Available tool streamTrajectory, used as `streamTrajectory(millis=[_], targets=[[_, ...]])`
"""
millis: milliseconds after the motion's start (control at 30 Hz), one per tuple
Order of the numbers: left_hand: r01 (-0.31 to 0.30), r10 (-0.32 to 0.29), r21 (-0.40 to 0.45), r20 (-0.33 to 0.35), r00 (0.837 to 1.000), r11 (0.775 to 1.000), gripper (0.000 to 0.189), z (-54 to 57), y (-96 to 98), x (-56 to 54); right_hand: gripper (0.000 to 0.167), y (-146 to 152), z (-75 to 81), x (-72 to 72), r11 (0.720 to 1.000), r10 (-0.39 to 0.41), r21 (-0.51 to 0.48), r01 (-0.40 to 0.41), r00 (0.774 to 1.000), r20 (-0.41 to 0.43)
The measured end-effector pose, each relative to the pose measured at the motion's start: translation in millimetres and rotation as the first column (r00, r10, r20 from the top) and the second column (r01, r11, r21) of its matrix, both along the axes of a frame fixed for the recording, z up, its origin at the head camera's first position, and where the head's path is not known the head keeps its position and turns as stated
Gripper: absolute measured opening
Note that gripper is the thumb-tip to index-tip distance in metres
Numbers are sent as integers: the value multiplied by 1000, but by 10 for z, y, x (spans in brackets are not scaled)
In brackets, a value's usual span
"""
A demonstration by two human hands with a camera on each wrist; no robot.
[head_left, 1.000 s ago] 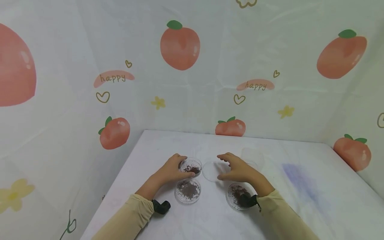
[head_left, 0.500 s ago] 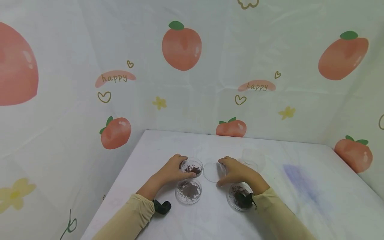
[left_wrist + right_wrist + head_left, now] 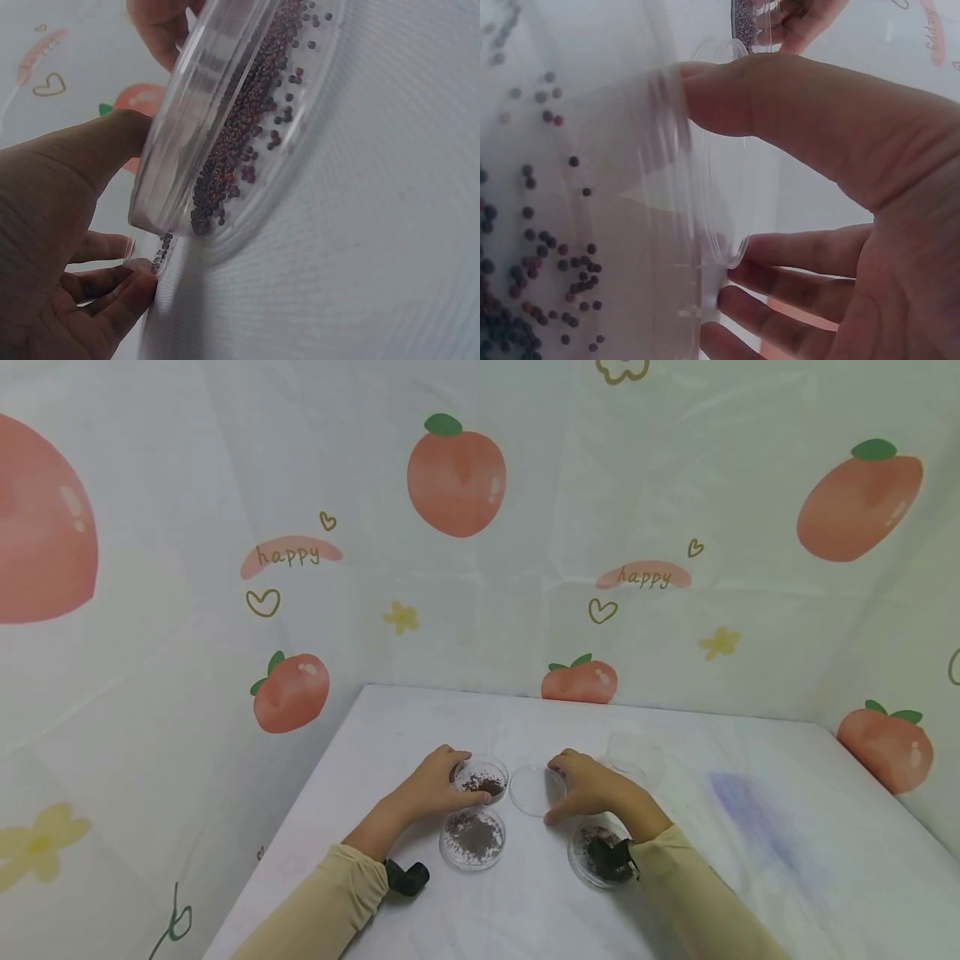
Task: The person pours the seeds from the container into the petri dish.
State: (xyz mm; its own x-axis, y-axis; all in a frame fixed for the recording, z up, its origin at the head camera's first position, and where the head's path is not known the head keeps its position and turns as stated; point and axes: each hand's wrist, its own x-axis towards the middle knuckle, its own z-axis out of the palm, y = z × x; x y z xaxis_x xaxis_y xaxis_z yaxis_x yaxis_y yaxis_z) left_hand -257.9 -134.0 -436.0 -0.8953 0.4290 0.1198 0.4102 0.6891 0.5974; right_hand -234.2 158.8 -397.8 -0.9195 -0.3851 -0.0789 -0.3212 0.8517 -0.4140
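My left hand [image 3: 427,789] holds the rim of a clear petri dish [image 3: 480,774], thumb on the near side and fingers on the far side. Small, dark reddish-brown round grains lie in that dish. To its right is a clear round petri dish or lid [image 3: 534,791] with nothing visible in it; my right hand [image 3: 596,789] spans its right edge. In the right wrist view, fingertips [image 3: 739,274] touch its rim, while the thumb tip is partly masked by a nearer dish. Another grain-filled dish [image 3: 472,839] sits in front of the left one.
A further dish of grains [image 3: 588,833] stands below my right wrist, partly covered by the black wrist camera [image 3: 611,857]. Faint clear pieces [image 3: 633,756] lie behind the right hand. A white cloth [image 3: 525,902] covers the table; a printed curtain [image 3: 480,577] surrounds it.
My right hand has come down and closed in around the right edge of the clear round piece. The left hand stays on its dish, and the dishes keep their places.
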Motion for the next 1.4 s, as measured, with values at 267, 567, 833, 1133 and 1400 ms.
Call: streamTrajectory(millis=[267,567,833,1133,1400], targets=[[8,-8,3,1,1000,1000,84,29,2,16,81,14,-19,-20,1000,-21,2,21,1000,-1],[0,0,-13,-7,1000,1000,86,-4,2,-17,80,8,65,48,997,-53,-46,54,998,21],[3,-3,-25,-8,1000,1000,87,-63,-10,-63,82,54,66,33,986,-40,-162,35,999,-26],[-5,5,15,5,1000,1000,89,-11,-1,-21,85,105,51,4,947,-19,-318,-33,987,-159],[-3,3,12,13,1000,1000,90,-20,2,-24,88,109,25,2,920,35,-373,-119,974,-223]])
